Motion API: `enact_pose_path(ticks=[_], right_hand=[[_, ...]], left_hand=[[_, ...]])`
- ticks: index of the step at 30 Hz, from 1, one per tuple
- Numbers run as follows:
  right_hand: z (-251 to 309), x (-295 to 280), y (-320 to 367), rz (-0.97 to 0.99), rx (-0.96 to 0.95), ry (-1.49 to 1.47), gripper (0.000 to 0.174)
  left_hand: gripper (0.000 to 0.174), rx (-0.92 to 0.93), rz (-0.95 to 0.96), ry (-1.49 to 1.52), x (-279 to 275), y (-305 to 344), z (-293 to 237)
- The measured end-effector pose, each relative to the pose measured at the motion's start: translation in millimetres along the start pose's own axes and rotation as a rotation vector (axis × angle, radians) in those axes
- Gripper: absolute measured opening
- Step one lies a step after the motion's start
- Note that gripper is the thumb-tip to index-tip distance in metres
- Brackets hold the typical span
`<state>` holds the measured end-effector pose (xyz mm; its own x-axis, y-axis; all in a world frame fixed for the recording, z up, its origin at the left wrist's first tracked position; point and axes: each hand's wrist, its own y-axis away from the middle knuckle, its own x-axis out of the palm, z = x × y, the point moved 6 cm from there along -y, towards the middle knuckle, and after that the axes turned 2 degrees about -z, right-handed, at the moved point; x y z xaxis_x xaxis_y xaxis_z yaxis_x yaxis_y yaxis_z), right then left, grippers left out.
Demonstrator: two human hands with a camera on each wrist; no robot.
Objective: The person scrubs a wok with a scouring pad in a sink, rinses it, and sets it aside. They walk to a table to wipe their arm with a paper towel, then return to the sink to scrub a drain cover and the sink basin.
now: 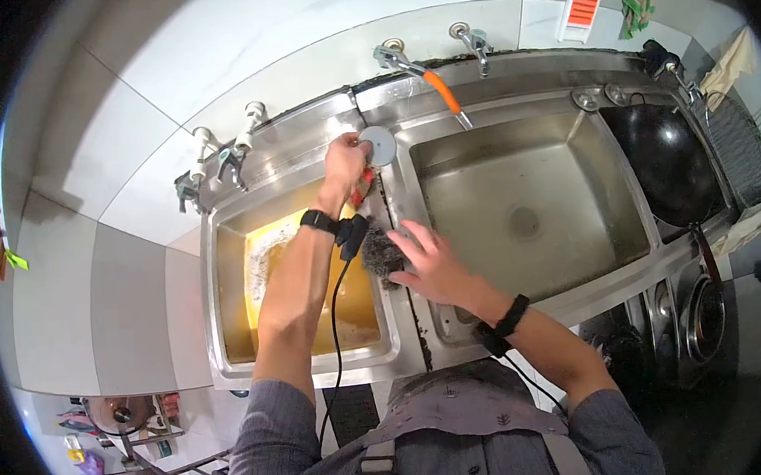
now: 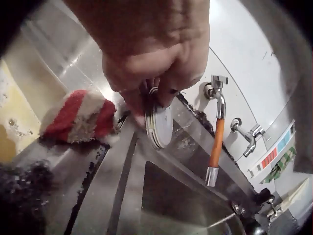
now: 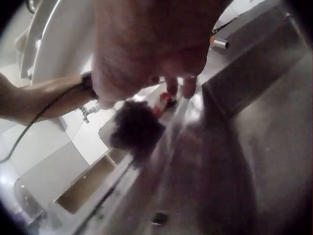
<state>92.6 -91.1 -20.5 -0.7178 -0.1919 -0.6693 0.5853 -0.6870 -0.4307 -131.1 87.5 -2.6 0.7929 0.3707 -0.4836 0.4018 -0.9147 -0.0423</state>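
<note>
My left hand (image 1: 345,165) pinches a round, flat grey lid (image 1: 380,146) between thumb and fingers, at the back of the divider between the two sinks. In the left wrist view the lid (image 2: 160,128) is tilted on edge and shows a ridged rim. Just below that hand lies a red-and-white striped scrubbing pad (image 2: 80,116). A dark, fuzzy scourer (image 1: 381,248) sits nearer on the divider. Beside it my right hand (image 1: 440,269) hovers with its fingers spread, thumb close to the scourer. Blurred in the right wrist view, the scourer (image 3: 137,128) appears under this hand.
Yellowish, sudsy water fills the left sink (image 1: 212,293); cloudy water stands in the right sink (image 1: 524,148). A tap with an orange hose (image 1: 443,90) reaches over the right sink. Farther right is a black wok (image 1: 662,160). Cables trail from both wrists.
</note>
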Motion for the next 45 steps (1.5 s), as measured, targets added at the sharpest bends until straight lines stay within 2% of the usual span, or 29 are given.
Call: enact_pose_path(ticks=[5,7,11,13,14,15,16,17,19,20,22,24,25,26,27,29,32,36,38,39,41,42,45], right_hand=[[-72.6,-39.0,41.9,-0.008,0.127,0.034,0.066],[-107.2,-55.3,62.7,0.032,0.266,0.038,0.063],[-147.6,-91.5,89.2,0.099,0.401,0.031,0.058],[-163.7,-108.4,95.5,0.148,0.382,0.17,0.053],[-171.1,-116.1,97.3,0.142,0.403,0.184,0.053],[-178.9,-120.8,98.1,0.17,0.406,0.207,0.051],[-189.5,-130.9,101.8,0.189,0.422,0.239,0.05],[-200.8,-143.7,105.3,0.169,0.464,0.271,0.05],[-216.3,-166.8,99.4,0.09,0.346,0.321,0.047],[-233.4,-181.4,96.9,0.086,0.358,0.34,0.047],[-281.1,-218.1,88.9,-0.112,0.624,0.021,0.045],[-289.9,-263.1,58.2,-0.166,0.309,0.638,0.046],[-308.6,-278.3,49.2,-0.209,0.401,0.666,0.048],[-327.4,-291.6,39.0,-0.174,0.484,0.716,0.058],[-340.2,-302.9,27.8,-0.175,0.477,0.718,0.058],[-379.8,-319.7,14.3,-0.095,0.637,0.82,0.073],[-419.3,-332.4,-8.8,0.013,0.769,0.845,0.093],[-447.3,-331.6,-28.1,0.034,0.833,0.773,0.094],[-457.3,-326.5,-27.4,-0.002,0.803,0.768,0.077],[-460.1,-323.7,-28.4,0.005,0.797,0.768,0.077],[-457.8,-322.7,-33.8,0.034,0.718,0.939,0.055],[-444.2,-318.4,-32.8,-0.102,0.561,1.049,0.041],[-443.6,-312.0,-35.2,-0.138,0.581,1.0,0.04]], left_hand=[[0.04,-0.071,0.05,0.006,48.4,-43.2,15.8],[0.04,-0.093,0.071,-0.021,62.4,-62.8,27.0],[0.041,-0.172,0.034,0.038,71.3,-78.1,52.6],[0.039,0.167,-0.211,-0.332,66.5,-90.3,55.6],[0.038,0.205,-0.18,-0.408,65.9,-77.2,40.3],[0.037,0.322,-0.153,-0.389,69.2,-75.8,39.1],[0.038,0.373,-0.103,-0.444,69.6,-59.7,21.6],[0.038,0.329,-0.17,-0.479,75.1,-75.9,46.9],[0.038,0.358,-0.165,-0.496,79.8,-74.9,48.0],[0.038,0.358,-0.141,-0.51,77.8,-69.0,41.3],[0.039,0.409,-0.153,-0.539,79.2,-71.3,42.7],[0.044,0.464,-0.131,-0.633,78.3,-66.5,36.2],[0.044,0.468,-0.133,-0.628,76.7,-61.6,29.2],[0.042,0.484,-0.156,-0.608,75.5,-54.6,20.3],[0.041,0.498,-0.182,-0.591,71.5,-47.8,11.9],[0.039,0.502,-0.194,-0.581,61.1,-27.5,-12.6],[0.038,0.486,-0.19,-0.618,39.3,-3.0,-30.5],[0.035,0.405,-0.163,-0.641,7.3,29.2,-35.0],[0.034,0.455,-0.17,-0.675,-9.7,38.9,-27.5],[0.034,0.514,-0.177,-0.699,-16.5,44.7,-25.8],[0.034,0.501,-0.2,-0.671,-26.8,53.0,-23.3],[0.034,0.49,-0.189,-0.678,-31.1,55.9,-21.4],[0.032,0.505,-0.196,-0.693,-35.3,62.3,-27.9]])
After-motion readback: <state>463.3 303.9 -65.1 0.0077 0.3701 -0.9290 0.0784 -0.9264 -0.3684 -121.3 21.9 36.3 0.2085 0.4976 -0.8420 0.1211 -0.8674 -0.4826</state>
